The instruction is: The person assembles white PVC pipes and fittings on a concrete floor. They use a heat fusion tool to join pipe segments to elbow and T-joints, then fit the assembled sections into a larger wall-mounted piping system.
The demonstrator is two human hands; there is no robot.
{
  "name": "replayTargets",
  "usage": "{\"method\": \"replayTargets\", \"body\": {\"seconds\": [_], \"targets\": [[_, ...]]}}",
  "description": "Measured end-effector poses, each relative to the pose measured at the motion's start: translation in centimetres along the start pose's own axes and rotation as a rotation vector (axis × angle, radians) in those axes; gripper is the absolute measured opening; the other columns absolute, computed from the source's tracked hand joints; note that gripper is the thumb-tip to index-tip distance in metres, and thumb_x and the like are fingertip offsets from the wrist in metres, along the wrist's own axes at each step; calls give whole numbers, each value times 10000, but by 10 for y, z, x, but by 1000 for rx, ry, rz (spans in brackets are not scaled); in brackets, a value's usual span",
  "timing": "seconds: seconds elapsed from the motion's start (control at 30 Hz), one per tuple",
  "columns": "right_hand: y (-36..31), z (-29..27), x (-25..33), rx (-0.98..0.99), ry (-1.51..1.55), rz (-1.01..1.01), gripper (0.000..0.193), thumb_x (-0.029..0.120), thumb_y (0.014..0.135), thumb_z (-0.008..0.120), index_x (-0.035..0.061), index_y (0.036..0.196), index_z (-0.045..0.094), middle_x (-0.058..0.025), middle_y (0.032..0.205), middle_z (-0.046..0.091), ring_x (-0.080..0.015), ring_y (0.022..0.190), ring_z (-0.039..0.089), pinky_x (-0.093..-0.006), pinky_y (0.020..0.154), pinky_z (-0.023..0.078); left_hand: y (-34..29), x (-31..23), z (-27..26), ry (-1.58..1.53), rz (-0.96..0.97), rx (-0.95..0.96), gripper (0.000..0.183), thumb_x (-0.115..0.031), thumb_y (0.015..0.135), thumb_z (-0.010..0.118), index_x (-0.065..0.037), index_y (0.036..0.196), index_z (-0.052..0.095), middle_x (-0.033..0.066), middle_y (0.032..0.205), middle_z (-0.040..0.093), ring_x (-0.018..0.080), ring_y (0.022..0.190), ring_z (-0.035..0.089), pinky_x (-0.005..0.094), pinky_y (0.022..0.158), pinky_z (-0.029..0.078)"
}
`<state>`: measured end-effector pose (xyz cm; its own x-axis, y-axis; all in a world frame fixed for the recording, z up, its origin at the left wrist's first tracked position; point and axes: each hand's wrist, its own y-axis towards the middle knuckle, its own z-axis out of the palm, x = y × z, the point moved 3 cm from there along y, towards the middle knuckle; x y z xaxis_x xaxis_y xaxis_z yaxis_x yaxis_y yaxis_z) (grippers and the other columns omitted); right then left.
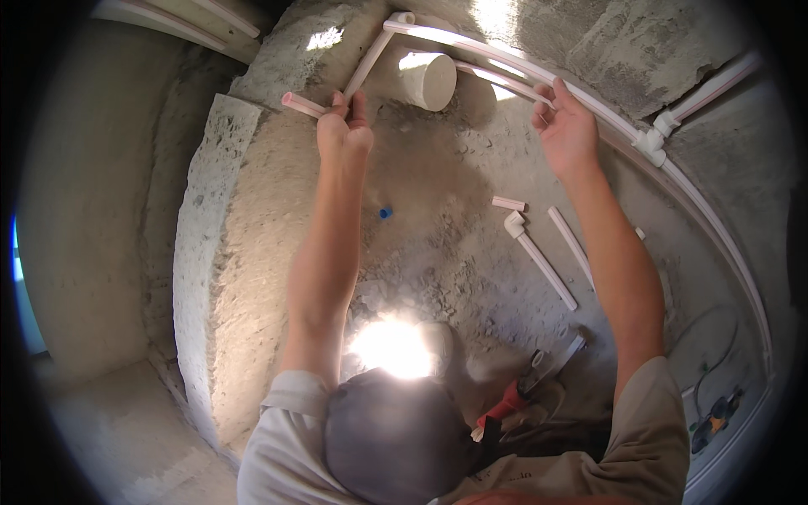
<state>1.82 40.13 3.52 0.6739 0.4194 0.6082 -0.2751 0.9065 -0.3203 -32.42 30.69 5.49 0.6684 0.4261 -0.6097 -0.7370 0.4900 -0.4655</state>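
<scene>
My left hand [345, 135] is closed around a pale pink-white plastic pipe [303, 103], whose short end sticks out to the left. Above those fingers, another pipe length [371, 57] slants up to an elbow fitting [402, 18] at the wall corner; whether it joins the held piece is hidden by the hand. Farther right, my right hand [566, 126] has its fingers curled around the end of a thinner-looking pipe [497, 77], just below the long pipe [522, 63] that runs along the wall. A wide white pipe stub [436, 82] stands between the hands.
Loose on the dusty floor lie a short pipe offcut [509, 204], a pipe with an elbow [543, 263], another pipe [571, 242] and a blue plug [385, 213]. A red-handled tool [509, 404] is near my body. A rough concrete ledge [210, 278] borders the left; a tee fitting [651, 145] sits right.
</scene>
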Motion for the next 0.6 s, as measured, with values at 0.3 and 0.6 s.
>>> {"method": "replayTargets", "body": {"seconds": [0.3, 0.6], "targets": [[2, -7, -1, 11, -32, 46, 277, 217, 1035, 686, 48, 1239, 607, -80, 1121, 685, -147, 823, 625, -296, 743, 516, 33, 8, -9, -78, -71, 66, 79, -66, 1123, 445, 3, 1133, 483, 299, 1310, 597, 498, 1203, 651, 456, 917, 687], [-8, 7, -1, 48, -4, -16, 257, 231, 1046, 674, 22, 1193, 646, -94, 1099, 717, -137, 796, 623, -281, 742, 546, 26, 12, -9, -121, -37, 90, 143, -124, 1139, 440, -5, 1128, 517, 282, 1385, 574, 481, 1275, 623, 484, 1043, 632]]}}
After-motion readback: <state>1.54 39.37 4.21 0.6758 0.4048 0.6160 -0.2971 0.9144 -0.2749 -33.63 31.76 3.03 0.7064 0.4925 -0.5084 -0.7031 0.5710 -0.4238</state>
